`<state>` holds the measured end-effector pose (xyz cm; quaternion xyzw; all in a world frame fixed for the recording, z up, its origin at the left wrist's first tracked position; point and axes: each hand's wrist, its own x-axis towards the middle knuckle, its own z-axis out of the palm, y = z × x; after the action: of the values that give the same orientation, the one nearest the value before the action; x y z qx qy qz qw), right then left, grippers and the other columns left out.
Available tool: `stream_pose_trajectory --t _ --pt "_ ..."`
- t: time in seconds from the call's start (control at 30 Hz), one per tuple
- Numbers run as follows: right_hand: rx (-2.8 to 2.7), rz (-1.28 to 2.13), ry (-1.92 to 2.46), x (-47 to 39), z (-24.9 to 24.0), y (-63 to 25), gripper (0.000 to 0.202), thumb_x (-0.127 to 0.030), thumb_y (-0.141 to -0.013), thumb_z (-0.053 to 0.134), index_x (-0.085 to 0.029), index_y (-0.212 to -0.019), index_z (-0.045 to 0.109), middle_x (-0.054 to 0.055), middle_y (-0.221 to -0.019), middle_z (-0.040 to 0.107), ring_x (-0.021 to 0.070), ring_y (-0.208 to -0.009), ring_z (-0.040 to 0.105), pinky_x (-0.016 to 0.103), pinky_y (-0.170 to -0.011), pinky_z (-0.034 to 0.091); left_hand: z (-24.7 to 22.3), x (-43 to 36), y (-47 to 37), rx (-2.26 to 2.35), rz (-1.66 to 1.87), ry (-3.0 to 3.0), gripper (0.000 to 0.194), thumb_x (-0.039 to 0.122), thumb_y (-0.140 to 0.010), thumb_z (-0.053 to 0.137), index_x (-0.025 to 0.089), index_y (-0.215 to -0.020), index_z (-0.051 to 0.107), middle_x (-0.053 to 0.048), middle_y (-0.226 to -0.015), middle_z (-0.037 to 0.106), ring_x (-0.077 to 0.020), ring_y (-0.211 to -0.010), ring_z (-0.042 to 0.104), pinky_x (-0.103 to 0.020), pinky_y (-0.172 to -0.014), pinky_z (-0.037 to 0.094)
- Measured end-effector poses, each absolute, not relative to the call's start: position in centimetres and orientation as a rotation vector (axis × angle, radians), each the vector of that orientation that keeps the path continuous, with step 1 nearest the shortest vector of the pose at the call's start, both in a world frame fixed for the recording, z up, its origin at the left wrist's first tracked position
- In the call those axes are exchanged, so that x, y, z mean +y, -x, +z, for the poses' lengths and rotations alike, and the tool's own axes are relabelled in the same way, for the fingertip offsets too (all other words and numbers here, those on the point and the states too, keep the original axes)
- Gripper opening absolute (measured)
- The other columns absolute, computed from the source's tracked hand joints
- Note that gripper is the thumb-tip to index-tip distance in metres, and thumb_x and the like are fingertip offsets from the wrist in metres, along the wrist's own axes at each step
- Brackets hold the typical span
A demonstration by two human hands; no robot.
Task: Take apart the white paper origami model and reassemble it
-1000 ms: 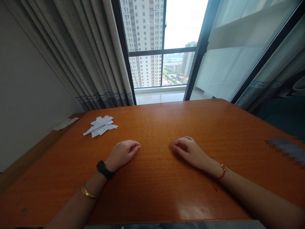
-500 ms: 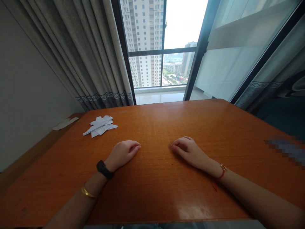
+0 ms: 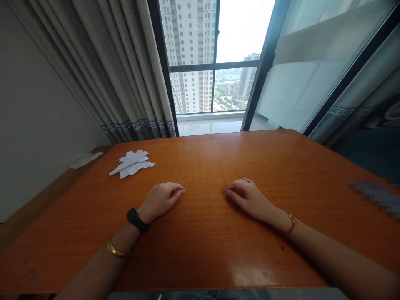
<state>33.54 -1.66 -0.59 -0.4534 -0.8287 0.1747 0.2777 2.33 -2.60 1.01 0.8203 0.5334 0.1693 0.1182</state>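
My left hand [image 3: 161,201] rests on the wooden table [image 3: 200,241], its fingers loosely curled in and the thumb against them. No object shows in it. On that wrist are a black watch [image 3: 137,220] and a gold bangle [image 3: 115,249]. Across a gap of bare wood lies my right hand [image 3: 246,198], also curled closed with nothing visible in it. A bracelet with a red cord [image 3: 292,225] circles the right wrist. The pile of folded white paper pieces [image 3: 133,163] sits beyond my left hand, to its upper left, and neither hand touches it.
At the table's right edge is a blurred-out bluish patch [image 3: 376,198]. A pale flat item [image 3: 86,160] lies on a wooden ledge by the left wall. Grey curtains [image 3: 125,75] and a dark-framed window [image 3: 215,66] stand behind the table.
The view has shifted very slightly. Both hands and the paper pile stay in the same places on the table.
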Motion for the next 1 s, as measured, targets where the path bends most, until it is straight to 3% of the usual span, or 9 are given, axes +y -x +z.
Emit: stream_pose_trajectory --t 1.0 --pt "-2.191 0.479 1.238 -1.82 -0.44 -33.52 0.016 -0.031 -0.089 0.052 -0.023 -0.09 0.066 0.003 -0.092 0.072 0.0199 -0.086 0.064 0.043 -0.095 0.039 1.2 -2.77 -2.41 1.54 0.499 -2.396 0.032 0.039 -0.093 0.042 0.024 -0.099 0.07 -0.002 -0.1 0.072 -0.0196 -0.089 0.064 -0.028 -0.078 0.046"
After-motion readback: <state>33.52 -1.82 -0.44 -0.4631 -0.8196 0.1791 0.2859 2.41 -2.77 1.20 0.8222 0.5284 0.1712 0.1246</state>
